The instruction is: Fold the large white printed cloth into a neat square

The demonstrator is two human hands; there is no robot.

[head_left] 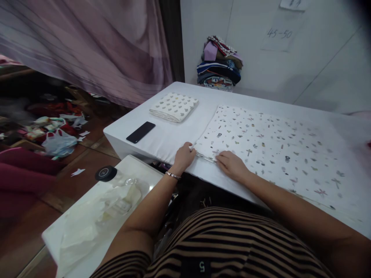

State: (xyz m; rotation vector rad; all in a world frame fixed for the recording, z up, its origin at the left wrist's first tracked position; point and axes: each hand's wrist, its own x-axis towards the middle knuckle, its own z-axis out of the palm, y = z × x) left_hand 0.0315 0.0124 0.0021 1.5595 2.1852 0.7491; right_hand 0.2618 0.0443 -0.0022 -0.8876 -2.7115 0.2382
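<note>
Your left hand (184, 156) pinches the near corner of the white printed cloth sheet (272, 150) on the white table (174, 135), while your right hand (232, 165) lies flat just beside it, fingers pressing on the cloth's edge.

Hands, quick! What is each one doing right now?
Left hand: pinching the near corner of the printed cloth, fingers closed on it.
Right hand: resting palm down on the cloth's near edge; a grip cannot be told.

a black phone (140, 132) lies near a folded cloth (174, 107); clothes stack (219, 65) behind.
</note>
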